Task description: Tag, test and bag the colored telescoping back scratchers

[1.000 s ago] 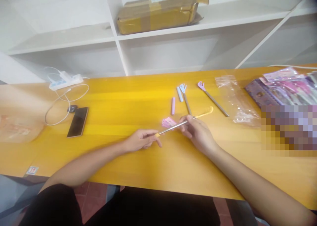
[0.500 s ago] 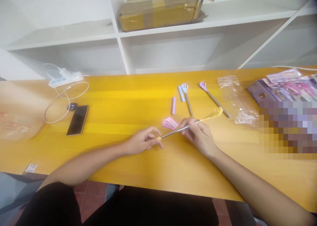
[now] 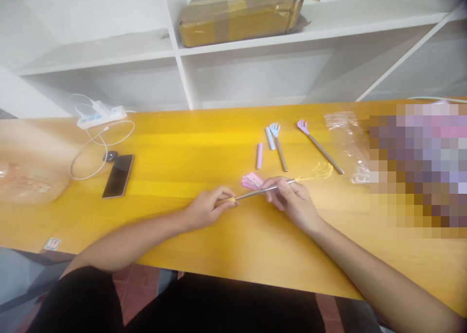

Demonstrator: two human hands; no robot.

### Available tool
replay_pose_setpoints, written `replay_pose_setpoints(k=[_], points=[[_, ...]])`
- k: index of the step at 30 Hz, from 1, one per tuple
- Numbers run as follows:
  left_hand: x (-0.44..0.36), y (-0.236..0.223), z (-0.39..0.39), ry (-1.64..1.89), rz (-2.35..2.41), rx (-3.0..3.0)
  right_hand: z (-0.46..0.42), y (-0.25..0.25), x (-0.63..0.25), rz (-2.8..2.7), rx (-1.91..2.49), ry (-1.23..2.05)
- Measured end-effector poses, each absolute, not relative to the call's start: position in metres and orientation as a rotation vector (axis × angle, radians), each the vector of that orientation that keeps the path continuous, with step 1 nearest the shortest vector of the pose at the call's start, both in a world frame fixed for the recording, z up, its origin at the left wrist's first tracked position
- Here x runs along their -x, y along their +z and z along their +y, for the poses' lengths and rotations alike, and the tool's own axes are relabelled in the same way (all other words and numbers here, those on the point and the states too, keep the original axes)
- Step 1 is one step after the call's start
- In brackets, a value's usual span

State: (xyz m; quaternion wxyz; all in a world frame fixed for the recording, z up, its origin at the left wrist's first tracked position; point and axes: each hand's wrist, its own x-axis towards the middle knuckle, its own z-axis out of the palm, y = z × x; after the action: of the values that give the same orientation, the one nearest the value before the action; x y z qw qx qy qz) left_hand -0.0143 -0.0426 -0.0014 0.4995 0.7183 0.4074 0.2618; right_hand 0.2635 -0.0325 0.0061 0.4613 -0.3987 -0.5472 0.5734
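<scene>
A back scratcher with a metal rod [image 3: 251, 193] lies slantwise between my two hands. My left hand [image 3: 206, 207] is closed on its yellow grip end. Fingers of my right hand [image 3: 292, 199] pinch the rod near its far end, where a pale yellow claw head [image 3: 323, 170] blends into the table colour. Beyond my right hand rest a blue-clawed back scratcher [image 3: 280, 150] and a purple-clawed one [image 3: 321, 148]. Close to them are a blue grip tube [image 3: 269, 138] and a pink-purple grip tube [image 3: 259, 156]. Small pink cards [image 3: 251, 180] sit just behind my right fingertips.
A clear plastic bag [image 3: 345, 138] lies to the right, beside a pixelated pile [image 3: 430, 167]. On the left are a phone [image 3: 118, 176], a dark round object [image 3: 110, 156], a white cable, a power strip [image 3: 102, 117] and another plastic bag [image 3: 32, 184]. A cardboard parcel [image 3: 244, 19] occupies the shelf behind.
The view has shifted slightly, moving most things a little to the right. My left hand has risen a little and wraps more of the yellow grip. Both hands still hold the back scratcher.
</scene>
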Motion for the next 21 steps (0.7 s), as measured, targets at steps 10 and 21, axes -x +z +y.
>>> replay_pose_setpoints(k=[10,21], points=[[0.015,-0.001,-0.031,0.78,1.14,-1.943,-0.017,0.016,-0.277,-1.144,1.036,1.483],[0.018,0.004,-0.024,0.827,1.095,-1.907,0.011,0.015,-0.311,-0.965,1.14,1.159]])
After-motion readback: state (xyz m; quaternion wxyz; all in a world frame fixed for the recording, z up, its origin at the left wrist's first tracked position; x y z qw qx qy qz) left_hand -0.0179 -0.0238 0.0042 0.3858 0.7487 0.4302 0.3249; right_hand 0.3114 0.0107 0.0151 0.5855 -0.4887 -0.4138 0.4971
